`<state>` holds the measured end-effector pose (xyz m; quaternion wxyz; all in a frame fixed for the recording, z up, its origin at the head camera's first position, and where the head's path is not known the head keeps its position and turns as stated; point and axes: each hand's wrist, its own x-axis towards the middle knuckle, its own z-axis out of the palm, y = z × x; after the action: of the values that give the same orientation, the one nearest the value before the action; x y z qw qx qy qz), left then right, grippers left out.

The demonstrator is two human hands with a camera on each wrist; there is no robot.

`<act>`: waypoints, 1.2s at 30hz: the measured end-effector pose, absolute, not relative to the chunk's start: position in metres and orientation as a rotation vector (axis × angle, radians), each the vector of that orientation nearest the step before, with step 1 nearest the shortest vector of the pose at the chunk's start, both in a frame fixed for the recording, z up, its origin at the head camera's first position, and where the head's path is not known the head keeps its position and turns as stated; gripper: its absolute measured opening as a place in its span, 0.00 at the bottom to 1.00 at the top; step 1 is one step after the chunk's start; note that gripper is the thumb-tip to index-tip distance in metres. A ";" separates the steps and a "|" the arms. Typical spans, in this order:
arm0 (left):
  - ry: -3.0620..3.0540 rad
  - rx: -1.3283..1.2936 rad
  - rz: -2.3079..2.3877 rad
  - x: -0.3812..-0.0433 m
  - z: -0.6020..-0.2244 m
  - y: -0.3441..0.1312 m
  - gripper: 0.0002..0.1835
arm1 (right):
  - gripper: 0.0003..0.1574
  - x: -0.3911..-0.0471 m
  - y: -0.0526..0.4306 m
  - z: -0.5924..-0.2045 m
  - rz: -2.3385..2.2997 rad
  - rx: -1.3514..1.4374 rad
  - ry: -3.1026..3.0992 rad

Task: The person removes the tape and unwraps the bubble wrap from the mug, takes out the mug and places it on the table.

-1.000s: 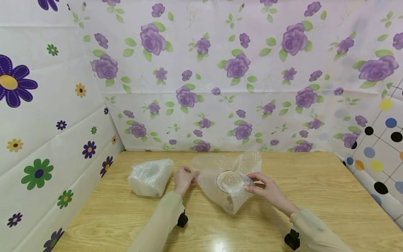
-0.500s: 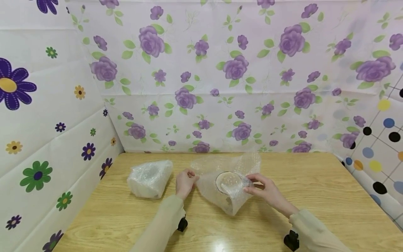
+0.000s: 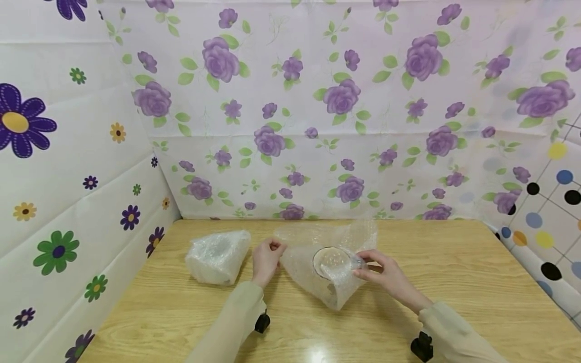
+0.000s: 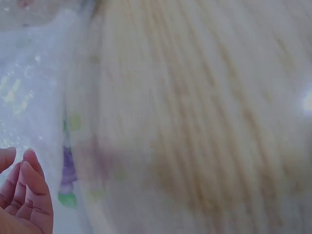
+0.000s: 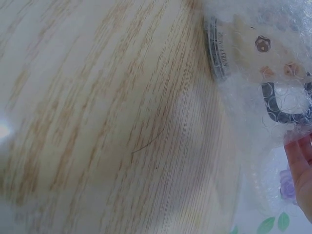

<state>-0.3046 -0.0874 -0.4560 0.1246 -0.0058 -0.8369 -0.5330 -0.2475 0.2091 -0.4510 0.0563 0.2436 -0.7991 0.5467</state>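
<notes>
Left grip (image 3: 268, 259) and right grip (image 3: 385, 275) pinching bubble wrap (image 3: 342, 282) around round-rimmed vessel (image 3: 329, 257), wrapped bundle (image 3: 218, 257) at left, wooden table (image 3: 445, 267)

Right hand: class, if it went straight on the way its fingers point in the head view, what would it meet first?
The bubble wrap at the right hand's fingertips; beyond that layer, probably the cup inside, though depth through the clear wrap is hard to judge.

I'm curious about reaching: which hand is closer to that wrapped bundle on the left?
Left. The left hand is just right of the bundle; the right hand is farther right, beyond the wrapped cup.
</notes>
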 end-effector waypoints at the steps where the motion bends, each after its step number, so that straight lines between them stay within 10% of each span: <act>1: -2.432 -0.039 -1.555 -0.304 -0.454 -0.086 0.07 | 0.21 -0.247 0.209 -0.450 1.655 0.735 -2.428; 36: -2.301 -0.712 -1.550 -0.265 -0.405 -0.052 0.07 | 0.21 -0.231 0.201 -0.425 1.678 0.719 -2.441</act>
<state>-0.2646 -0.0517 -0.4049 0.1383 -0.2463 -0.7956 -0.5360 -0.2312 0.2008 -0.4253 0.0466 0.2356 -0.7999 0.5500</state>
